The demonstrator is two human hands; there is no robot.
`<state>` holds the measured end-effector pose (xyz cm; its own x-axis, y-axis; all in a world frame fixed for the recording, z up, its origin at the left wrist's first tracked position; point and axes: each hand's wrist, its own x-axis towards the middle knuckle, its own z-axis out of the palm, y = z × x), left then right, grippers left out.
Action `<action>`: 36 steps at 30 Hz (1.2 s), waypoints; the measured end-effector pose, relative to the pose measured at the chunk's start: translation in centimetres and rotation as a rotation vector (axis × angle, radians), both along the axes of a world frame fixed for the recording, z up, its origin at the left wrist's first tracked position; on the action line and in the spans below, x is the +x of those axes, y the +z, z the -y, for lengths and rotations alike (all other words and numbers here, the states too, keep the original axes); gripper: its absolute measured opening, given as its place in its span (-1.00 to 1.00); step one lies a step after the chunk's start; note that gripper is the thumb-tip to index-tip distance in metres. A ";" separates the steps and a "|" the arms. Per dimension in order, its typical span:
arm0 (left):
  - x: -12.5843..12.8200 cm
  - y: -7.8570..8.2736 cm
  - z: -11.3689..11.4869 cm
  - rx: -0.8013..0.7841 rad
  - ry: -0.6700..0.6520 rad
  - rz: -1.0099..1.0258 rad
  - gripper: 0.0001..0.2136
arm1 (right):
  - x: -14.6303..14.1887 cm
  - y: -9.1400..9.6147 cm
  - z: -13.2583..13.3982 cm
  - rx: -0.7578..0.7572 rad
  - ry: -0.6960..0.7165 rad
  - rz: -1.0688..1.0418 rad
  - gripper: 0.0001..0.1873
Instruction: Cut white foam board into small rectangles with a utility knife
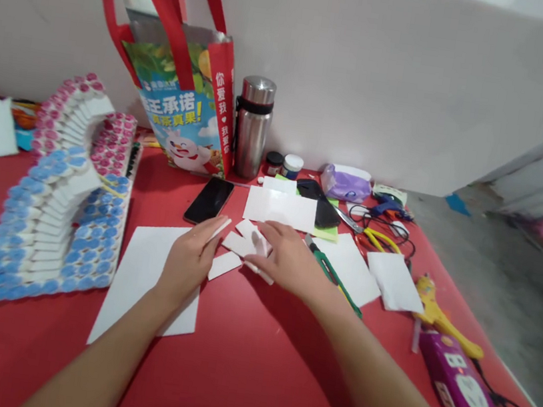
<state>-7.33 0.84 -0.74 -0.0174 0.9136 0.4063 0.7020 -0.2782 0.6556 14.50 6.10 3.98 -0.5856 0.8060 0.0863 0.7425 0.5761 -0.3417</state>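
Near the middle of the red table, my left hand [192, 254] is closed, with a small white card piece [220, 228] held at its fingertips. Several more small white rectangular pieces [225, 266] lie loose and partly overlapping between my hands. My right hand [290, 258] reaches over this little pile, thumb and fingers apart, touching or hovering just above the pieces; its fingers hide some of them. Under my left wrist lies a large white sheet [138, 272]. A green utility knife [335, 274] rests beside my right hand, partly on another white sheet [350, 268].
At left stands a structure of blue and pink rolls [92, 256]. Behind are a shopping bag [182, 117], a steel flask [253, 130] and a phone [209, 200]. Yellow-handled scissors [381, 240], a yellow glue gun [447, 322] and a purple box [456, 378] line the right side.
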 end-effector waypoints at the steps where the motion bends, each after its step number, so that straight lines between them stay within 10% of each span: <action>1: -0.2 0.2 0.0 -0.003 -0.009 0.007 -0.63 | -0.5 -0.1 0.3 -0.027 0.000 0.020 -0.27; 7: -0.7 2.1 0.8 -0.231 -0.222 -0.300 -0.64 | -1.1 -1.6 1.6 -0.080 -0.075 0.062 -0.41; 13: 0.5 3.9 1.6 -0.399 -0.200 -0.553 -0.26 | 1.2 -1.1 1.1 -0.141 -0.110 -0.140 -0.14; 22: 1.0 4.0 1.1 -0.467 -0.168 -0.615 -0.63 | -1.9 -1.2 -0.8 -0.050 0.244 -0.111 -0.14; 36: -1.4 2.7 0.5 -0.392 -0.221 -0.109 -0.67 | -1.3 -1.0 -0.3 0.025 0.213 -0.059 -0.45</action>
<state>-8.74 0.30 1.99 0.2189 0.9756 0.0179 0.7243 -0.1747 0.6670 13.16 6.43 2.99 -0.7356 0.6619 0.1444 0.5823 0.7267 -0.3646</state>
